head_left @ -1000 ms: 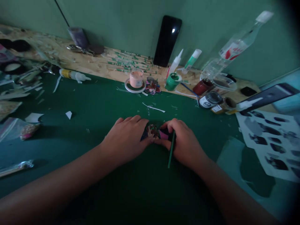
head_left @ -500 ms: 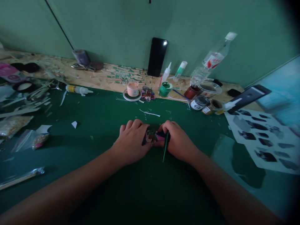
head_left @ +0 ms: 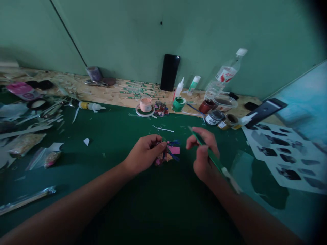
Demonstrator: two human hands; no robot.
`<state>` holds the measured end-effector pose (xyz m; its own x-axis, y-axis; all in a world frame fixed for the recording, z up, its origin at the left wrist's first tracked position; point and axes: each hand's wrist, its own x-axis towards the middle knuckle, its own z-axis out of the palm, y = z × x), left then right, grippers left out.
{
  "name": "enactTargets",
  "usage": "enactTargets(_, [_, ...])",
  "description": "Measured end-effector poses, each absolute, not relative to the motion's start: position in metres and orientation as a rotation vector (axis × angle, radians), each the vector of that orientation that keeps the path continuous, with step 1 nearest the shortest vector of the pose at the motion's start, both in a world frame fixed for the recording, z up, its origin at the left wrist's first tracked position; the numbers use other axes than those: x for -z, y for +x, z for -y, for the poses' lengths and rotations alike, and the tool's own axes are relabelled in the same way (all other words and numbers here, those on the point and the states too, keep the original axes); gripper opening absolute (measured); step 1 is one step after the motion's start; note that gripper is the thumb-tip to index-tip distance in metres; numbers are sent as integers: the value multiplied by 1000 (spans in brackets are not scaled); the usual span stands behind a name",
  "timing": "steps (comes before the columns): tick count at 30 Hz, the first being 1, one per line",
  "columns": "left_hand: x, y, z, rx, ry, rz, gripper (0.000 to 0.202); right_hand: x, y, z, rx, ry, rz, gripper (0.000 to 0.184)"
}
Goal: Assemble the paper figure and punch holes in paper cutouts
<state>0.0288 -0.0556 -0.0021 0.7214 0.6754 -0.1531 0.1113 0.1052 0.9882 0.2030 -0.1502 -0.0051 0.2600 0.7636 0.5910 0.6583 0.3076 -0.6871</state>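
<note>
My left hand [head_left: 146,152] is closed, thumb over fingers, on a small multicoloured cutout piece [head_left: 167,156] with a pink tab and dark blue strips sticking out to the right. The piece is held low over the green work surface; part of it is hidden under my fingers. To the right, my right hand [head_left: 205,153] grips a slim green tool [head_left: 215,160], its narrow tip up and left and its pale end toward my wrist. Blur hides the tool's exact kind. My right hand is apart from the cutout piece.
Beyond my hands stand a peach paint jar [head_left: 145,104], a green paint jar [head_left: 178,104] and a propped phone [head_left: 170,72]. A plastic bottle [head_left: 226,74] and more jars stand right of them, near printed sheets [head_left: 286,153]. Scraps and bags [head_left: 27,144] lie left.
My right hand has drawn away from the piece to the right, and the green tool has swung to point up and left. My left hand keeps the piece, now more exposed.
</note>
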Motion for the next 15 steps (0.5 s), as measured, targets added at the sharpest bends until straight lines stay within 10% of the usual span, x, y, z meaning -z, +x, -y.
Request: enactTargets(15, [5, 33, 58, -558, 1148, -584, 20, 6, 199, 148, 102, -1387, 1662, 22])
